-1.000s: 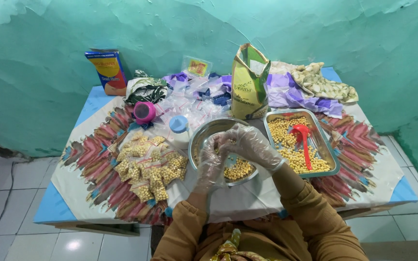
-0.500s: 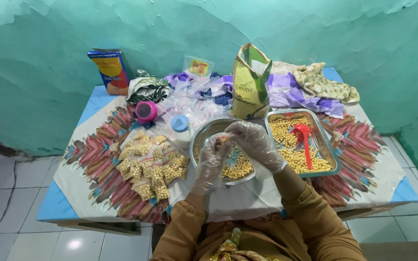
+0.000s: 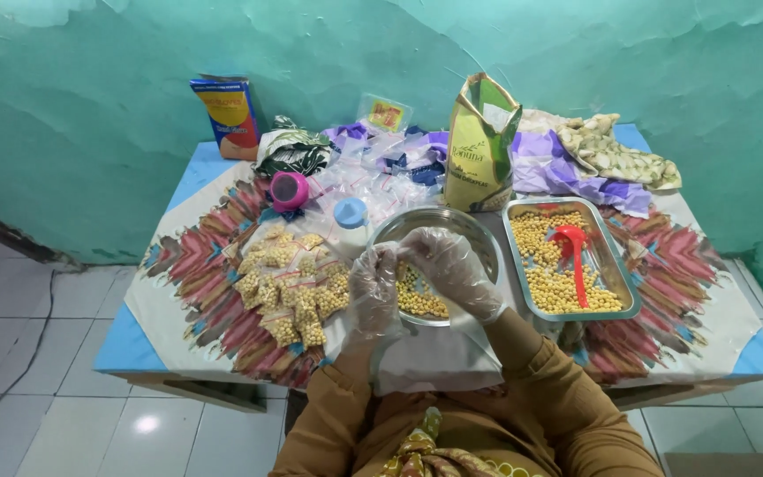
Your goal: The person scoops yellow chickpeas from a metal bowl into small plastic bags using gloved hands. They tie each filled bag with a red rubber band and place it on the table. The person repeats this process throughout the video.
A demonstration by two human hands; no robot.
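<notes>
Two gloved hands are meeting over a round steel bowl (image 3: 479, 231) of yellow beans. Left hand (image 3: 374, 287) and right hand (image 3: 452, 265) are pinching something small between their fingertips; what it is, I cannot tell. Small filled packets (image 3: 291, 287) are lying just left on the counter (image 3: 178, 265), a rectangular tray (image 3: 615, 274) of beans right.

Gloved hands (image 3: 417, 278) meet over a steel bowl (image 3: 479, 231) (yellow kernels (image 3: 421, 302) inside).
</notes>
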